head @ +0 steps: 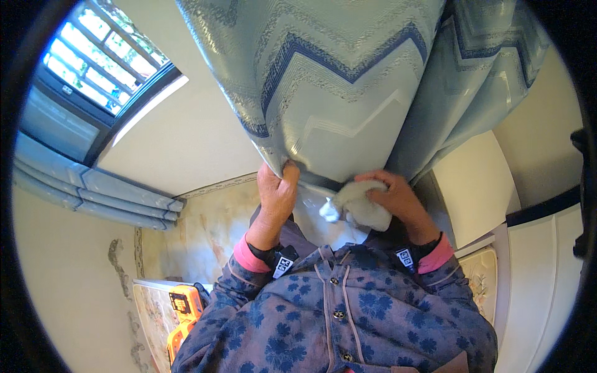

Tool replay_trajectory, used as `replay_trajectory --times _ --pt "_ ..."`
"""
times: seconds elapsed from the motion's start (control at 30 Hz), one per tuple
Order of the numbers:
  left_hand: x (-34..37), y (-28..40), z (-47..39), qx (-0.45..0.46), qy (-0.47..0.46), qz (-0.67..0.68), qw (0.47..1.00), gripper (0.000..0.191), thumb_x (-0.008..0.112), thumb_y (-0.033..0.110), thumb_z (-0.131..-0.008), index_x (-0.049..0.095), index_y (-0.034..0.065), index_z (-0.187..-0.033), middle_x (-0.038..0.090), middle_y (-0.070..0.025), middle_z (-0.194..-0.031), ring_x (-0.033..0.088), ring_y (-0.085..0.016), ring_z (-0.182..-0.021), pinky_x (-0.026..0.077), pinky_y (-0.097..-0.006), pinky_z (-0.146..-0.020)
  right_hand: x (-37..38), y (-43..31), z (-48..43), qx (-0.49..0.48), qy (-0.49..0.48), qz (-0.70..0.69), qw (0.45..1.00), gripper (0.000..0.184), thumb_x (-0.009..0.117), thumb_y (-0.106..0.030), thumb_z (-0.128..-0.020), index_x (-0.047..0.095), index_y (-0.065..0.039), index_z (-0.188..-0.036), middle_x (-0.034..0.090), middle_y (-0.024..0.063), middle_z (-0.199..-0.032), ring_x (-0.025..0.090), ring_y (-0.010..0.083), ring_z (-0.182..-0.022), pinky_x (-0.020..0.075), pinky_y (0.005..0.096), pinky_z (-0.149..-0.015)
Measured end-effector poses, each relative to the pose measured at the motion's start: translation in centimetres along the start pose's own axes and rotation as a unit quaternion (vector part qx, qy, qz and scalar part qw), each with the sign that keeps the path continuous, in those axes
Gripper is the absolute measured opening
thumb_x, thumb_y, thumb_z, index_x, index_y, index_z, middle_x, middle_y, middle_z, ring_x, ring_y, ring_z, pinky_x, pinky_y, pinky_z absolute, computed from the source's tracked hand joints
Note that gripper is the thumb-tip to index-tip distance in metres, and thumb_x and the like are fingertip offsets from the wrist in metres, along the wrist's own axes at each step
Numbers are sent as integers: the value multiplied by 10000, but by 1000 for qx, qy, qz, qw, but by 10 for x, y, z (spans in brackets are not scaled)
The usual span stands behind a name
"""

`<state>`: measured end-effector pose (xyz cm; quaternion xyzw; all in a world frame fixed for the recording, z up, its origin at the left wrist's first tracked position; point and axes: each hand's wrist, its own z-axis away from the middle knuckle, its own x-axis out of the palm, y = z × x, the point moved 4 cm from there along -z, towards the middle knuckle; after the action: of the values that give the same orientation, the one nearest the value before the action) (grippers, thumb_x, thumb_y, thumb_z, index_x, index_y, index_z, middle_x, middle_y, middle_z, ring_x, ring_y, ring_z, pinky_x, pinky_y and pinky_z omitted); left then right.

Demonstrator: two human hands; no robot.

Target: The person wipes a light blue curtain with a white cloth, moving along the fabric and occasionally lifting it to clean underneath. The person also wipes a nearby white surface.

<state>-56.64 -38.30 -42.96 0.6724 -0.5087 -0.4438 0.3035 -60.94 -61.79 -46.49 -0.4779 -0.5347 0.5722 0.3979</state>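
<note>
A light blue curtain (326, 107) with darker zigzag bands hangs before me, its lower edge near both hands. Its lower left corner is pinched in my left hand (279, 189), fingers closed at the hem. My right hand (392, 193) grips a whitish, soft cloth (361, 205) against or just below the curtain's lower edge; whether it touches the fabric I cannot tell. The cloth hangs bunched beneath my fingers, with a brighter white part at its left end. Parts of the right fingers are hidden or blurred.
A barred window (102, 56) is at the upper left, above a second, gathered curtain (93, 191). Orange objects (184, 307) lie on a patterned mattress-like surface (151, 312) at lower left. White furniture (536, 279) stands at right. Marbled flooring (205, 233) shows below.
</note>
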Motion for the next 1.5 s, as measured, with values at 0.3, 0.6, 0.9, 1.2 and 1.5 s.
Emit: replay_trajectory --times 0.3,0.6,0.9,1.2,1.5 --pt "25 -2 21 5 -160 193 968 276 511 -11 -875 584 31 -1138 594 -28 -1078 542 -161 -1001 431 -302 -872 22 -202 -49 -572 249 228 748 646 755 -163 -573 587 -95 -1193 519 105 -1246 513 317 -1096 410 398 -948" --pt "2 4 24 22 -142 115 983 229 485 -66 -784 605 -8 -969 593 -35 -946 529 -163 -886 429 -302 -811 30 1 -83 -195 221 -38 955 546 648 -108 -772 477 -31 -1284 602 186 -1133 585 290 -1052 451 353 -916" --pt "-17 -8 48 -58 -187 247 949 361 478 -89 -807 583 -12 -1144 592 -44 -1120 544 -183 -1043 427 -313 -892 -44 -42 -61 -224 311 -94 919 313 522 -199 -907 554 -16 -1159 589 201 -1103 580 307 -1008 465 356 -874" --pt "-4 -19 67 -189 -329 375 846 341 545 -52 -848 575 6 -1183 571 -54 -1206 508 -195 -1139 403 -344 -953 3 -119 -158 -345 216 81 910 560 643 -324 -830 460 -65 -1291 590 240 -1160 590 360 -1052 469 389 -886" --pt "-53 -27 50 -56 -141 89 985 238 484 5 -869 590 -24 -1079 602 -127 -1131 567 -265 -1025 442 -365 -900 89 107 -60 45 -175 184 966 472 584 -357 -853 550 -58 -1216 637 190 -1057 609 287 -954 462 408 -869"
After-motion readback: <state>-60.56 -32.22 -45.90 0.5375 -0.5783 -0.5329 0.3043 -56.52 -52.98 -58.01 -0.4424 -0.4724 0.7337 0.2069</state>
